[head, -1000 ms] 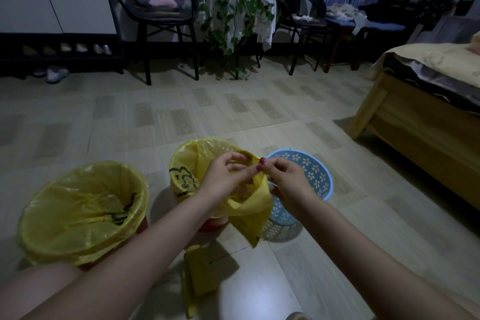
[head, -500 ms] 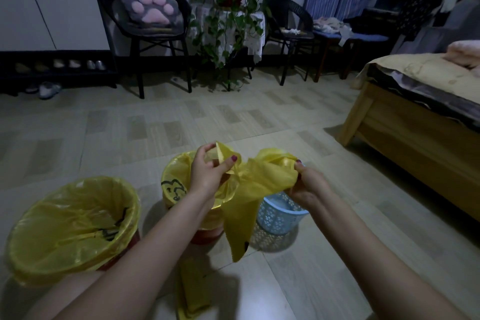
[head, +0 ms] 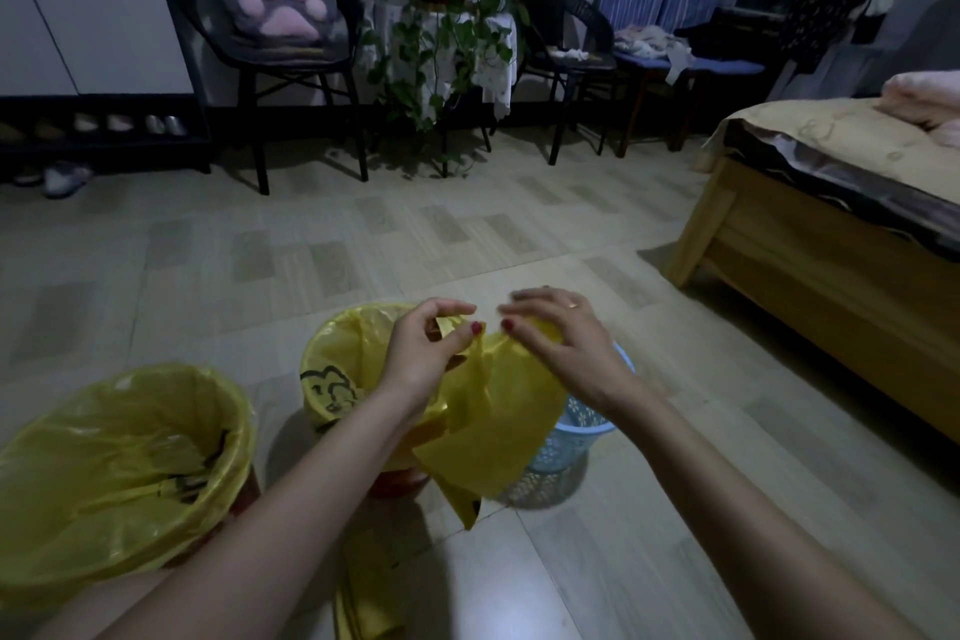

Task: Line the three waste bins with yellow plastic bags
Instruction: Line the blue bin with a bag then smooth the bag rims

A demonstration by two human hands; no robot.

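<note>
At the near left of the floor [head: 597, 561] stands a bin lined with a yellow bag [head: 119, 463], its plastic folded out over the rim. Right of it and a little farther off stands a second lined bin [head: 343, 369], whose bag bears a dark cartoon print on its near side; a reddish base shows beneath it. On the floor near the person, between the two forearms, lies a small heap of folded yellow bags [head: 363, 603].

The left hand [head: 421, 353] is raised over the second bin, with thumb and fingers pinching the upper edge of a loose yellow bag [head: 493, 426]. This bag hangs down in the air between the two hands, its lower corner pointing at the floor. The right hand [head: 566, 348] grips the same bag's top edge just beside the left, fingers curled over the plastic.

Behind and under the hanging bag, at the right, stands the light blue perforated bin [head: 576, 426], with no bag in it.
</note>
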